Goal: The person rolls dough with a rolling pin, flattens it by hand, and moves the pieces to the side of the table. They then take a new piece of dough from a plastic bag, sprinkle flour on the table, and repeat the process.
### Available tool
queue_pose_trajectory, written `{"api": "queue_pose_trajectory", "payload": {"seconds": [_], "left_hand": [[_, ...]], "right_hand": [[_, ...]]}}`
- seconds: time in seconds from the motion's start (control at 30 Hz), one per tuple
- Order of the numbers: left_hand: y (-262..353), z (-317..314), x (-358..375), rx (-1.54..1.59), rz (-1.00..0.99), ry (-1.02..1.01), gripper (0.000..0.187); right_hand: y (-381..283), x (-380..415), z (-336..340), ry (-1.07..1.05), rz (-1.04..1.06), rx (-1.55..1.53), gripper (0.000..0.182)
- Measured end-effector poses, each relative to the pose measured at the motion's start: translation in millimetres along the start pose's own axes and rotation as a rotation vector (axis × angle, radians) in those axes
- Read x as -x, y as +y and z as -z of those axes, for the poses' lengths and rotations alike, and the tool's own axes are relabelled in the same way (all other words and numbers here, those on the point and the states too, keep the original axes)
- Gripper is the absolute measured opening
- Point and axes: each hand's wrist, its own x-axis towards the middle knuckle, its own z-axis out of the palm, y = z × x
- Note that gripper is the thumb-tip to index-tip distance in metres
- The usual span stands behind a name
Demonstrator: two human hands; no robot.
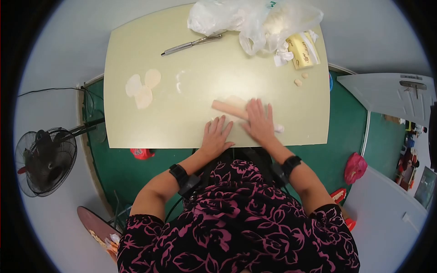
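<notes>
A short wooden rolling pin [227, 109] lies slantwise near the table's front edge, over a pale, thin piece of dough [237, 100]. My right hand [259, 120] rests flat on the pin's right end, its fingers extended. Just left of it, my left hand [216, 136] lies with fingers spread, touching the table close to the dough. A small white lump [278, 129] shows beside my right hand. Three flat round dough wrappers [144, 97] overlap at the table's left side. Two small dough pieces [298, 82] sit at the right.
On the pale table [191, 132], white plastic bags [255, 22], a yellow tissue roll [302, 51] and a metal tool [184, 47] lie toward the back. A black fan [47, 161] stands at the left, a round maroon board [98, 227] below it. An open door [391, 93] is at the right.
</notes>
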Motion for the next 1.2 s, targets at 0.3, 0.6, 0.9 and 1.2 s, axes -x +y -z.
{"api": "queue_pose_trajectory", "payload": {"seconds": [0.3, 0.6, 0.9, 1.2], "left_hand": [[-6, -2, -24, 0.119, 0.263, 0.141, 0.073], [-28, 6, -99, -0.123, -0.130, 0.032, 0.062], [0, 0, -49, 0.111, -0.342, 0.027, 0.063], [15, -5, -45, 0.031, -0.202, -0.029, 0.069]], "right_hand": [[41, -48, 18, 0.000, 0.081, -0.157, 0.054], [58, -16, 13, 0.271, -0.347, -0.269, 0.036], [30, 14, 15, 0.110, -0.088, -0.213, 0.036], [60, -46, 19, 0.057, -0.069, -0.044, 0.060]]}}
